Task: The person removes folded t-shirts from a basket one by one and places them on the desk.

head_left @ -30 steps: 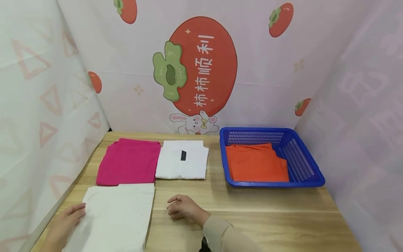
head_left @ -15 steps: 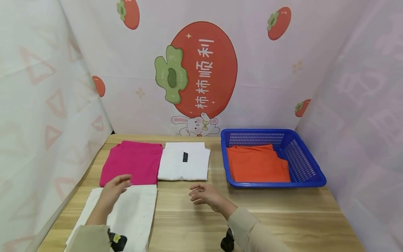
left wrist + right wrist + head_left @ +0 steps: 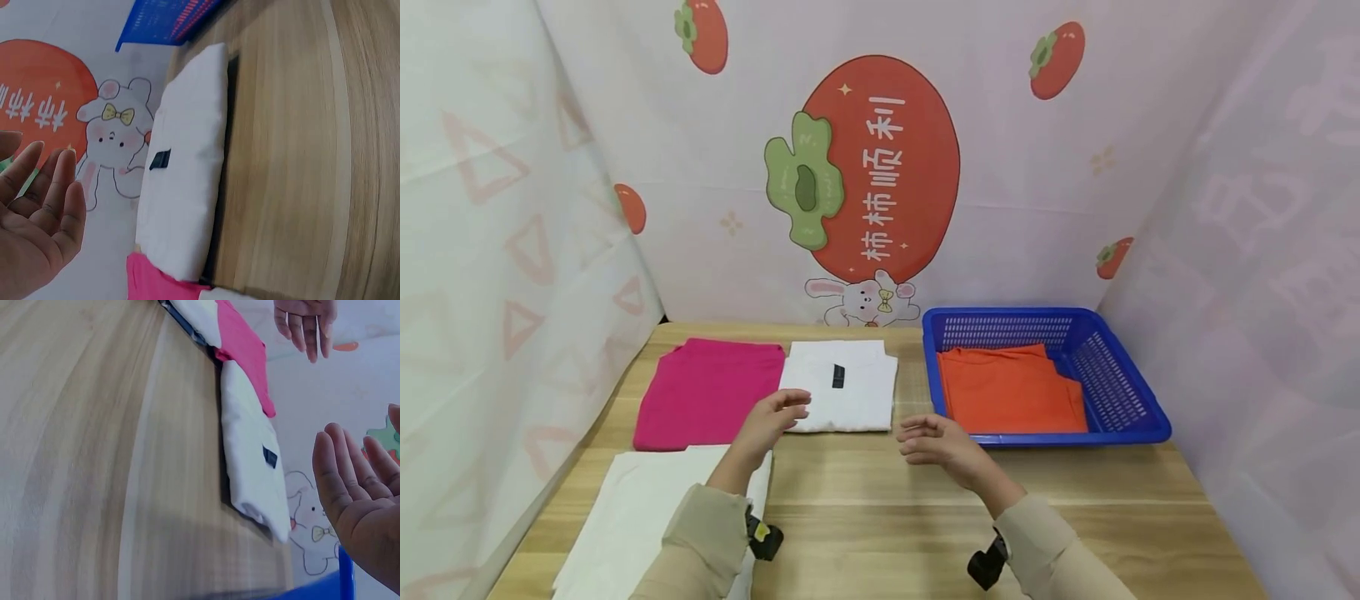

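Note:
My left hand (image 3: 767, 427) hovers above the table near the front left corner of a folded white garment with a dark label (image 3: 857, 392). Its fingers are loosely bent and hold nothing, as the left wrist view shows too. Left of it lies a folded magenta garment (image 3: 707, 392), and in front of that a larger folded off-white cloth (image 3: 632, 508), partly behind my left forearm. My right hand (image 3: 947, 450) hangs in the air just by the front left corner of a blue basket (image 3: 1127, 437), fingers relaxed with nothing in them. A folded orange garment (image 3: 1011, 392) lies inside the basket.
Wood-grain tabletop (image 3: 865, 517) stretches between and in front of my hands. A printed cloth backdrop (image 3: 1022, 167) stands behind the table, with similar cloth walls at both sides. A small black wrist camera (image 3: 988, 565) sits below my right cuff.
My left hand has left the off-white cloth and moved right and away from me, up to the labelled white garment. My right hand has moved right and forward toward the basket.

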Demonstrator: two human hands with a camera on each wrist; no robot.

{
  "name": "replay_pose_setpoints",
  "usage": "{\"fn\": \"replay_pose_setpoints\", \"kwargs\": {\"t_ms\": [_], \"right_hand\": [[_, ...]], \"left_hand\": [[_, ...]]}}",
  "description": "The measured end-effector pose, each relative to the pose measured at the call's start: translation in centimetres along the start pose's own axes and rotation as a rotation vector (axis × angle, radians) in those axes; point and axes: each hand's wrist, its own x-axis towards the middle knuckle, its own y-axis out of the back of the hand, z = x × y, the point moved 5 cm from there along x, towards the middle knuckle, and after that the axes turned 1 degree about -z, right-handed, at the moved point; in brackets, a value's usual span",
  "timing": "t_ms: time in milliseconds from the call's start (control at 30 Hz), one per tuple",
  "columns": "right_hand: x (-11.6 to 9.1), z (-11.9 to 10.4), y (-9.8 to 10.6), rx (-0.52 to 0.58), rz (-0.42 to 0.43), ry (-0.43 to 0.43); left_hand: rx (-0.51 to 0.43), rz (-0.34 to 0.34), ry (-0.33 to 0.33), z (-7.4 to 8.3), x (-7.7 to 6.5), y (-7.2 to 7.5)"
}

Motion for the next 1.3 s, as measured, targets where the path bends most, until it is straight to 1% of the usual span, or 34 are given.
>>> {"fn": "replay_pose_setpoints", "kwargs": {"t_ms": [167, 333, 433, 533, 733, 900, 1067, 1133, 1200, 1300], "right_hand": [[-1.5, -1.2, 2.5, -0.024, 0.053, 0.052], [-2.9, -1.9, 4.8, -0.059, 0.109, 0.071], [-3.7, -2.2, 5.8, -0.073, 0.127, 0.066], [-4.3, -2.5, 6.8, -0.063, 0.147, 0.066], [-5.0, -3.1, 8.7, -0.077, 0.226, 0.080], [-5.6, -3.2, 10.8, -0.083, 0.297, 0.086], [-6.0, -3.1, 12.7, -0.113, 0.337, 0.068], [-6.0, -3.2, 13.4, -0.126, 0.344, 0.061], [-6.0, -3.3, 14.1, -0.146, 0.361, 0.053], [-6.0, -3.1, 15.2, -0.177, 0.392, 0.033]], "left_hand": [[-0.049, -0.035, -0.020, 0.8, 0.8, -2.8], [-0.098, -0.111, -0.046, 1.8, 1.9, -5.6], [-0.100, -0.159, -0.055, 2.6, 2.6, -7.2], [-0.081, -0.212, -0.074, 3.3, 3.2, -8.7], [-0.066, -0.309, -0.103, 4.9, 4.2, -11.4], [-0.047, -0.363, -0.084, 5.9, 4.8, -13.6], [-0.033, -0.408, -0.076, 6.3, 5.3, -15.6], [-0.034, -0.426, -0.069, 7.2, 4.8, -16.1], [-0.042, -0.438, -0.049, 7.2, 5.0, -16.9], [-0.067, -0.445, -0.001, 7.2, 5.3, -18.1]]}}
